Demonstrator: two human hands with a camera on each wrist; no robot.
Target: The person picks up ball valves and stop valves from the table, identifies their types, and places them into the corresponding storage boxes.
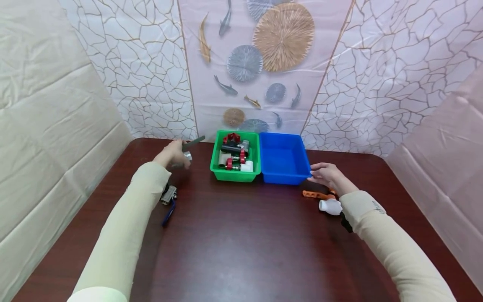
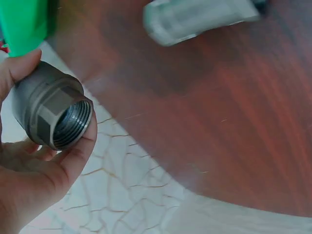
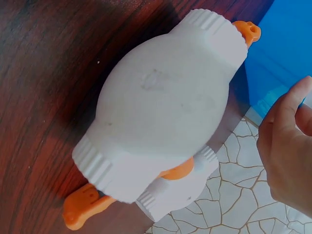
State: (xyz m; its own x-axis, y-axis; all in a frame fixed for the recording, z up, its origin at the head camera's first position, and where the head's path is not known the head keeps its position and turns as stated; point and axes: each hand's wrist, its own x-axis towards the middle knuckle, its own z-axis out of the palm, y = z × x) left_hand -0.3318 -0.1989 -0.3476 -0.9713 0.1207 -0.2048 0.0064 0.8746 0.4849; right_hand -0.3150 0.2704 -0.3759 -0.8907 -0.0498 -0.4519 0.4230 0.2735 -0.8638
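Note:
At the far left, my left hand (image 1: 175,154) holds a metal valve (image 2: 56,109) with a hexagonal, threaded open end. A grey lever (image 1: 194,142) sticks out from it in the head view. Between that hand and the left sleeve lies another metal ball valve (image 1: 168,196) with a blue lever (image 1: 169,213). My right hand (image 1: 327,174) pinches the near right corner of the blue bin (image 1: 284,178). Below the right wrist rest white plastic valves (image 3: 163,97) with orange handles (image 3: 84,207).
A green bin (image 1: 235,176) holding red-handled valves, a white elbow and other pipe fittings stands against the blue bin's left side. A black piece (image 1: 346,223) shows by the right sleeve. A patterned cloth (image 1: 151,75) hangs behind the dark wooden table (image 1: 241,247).

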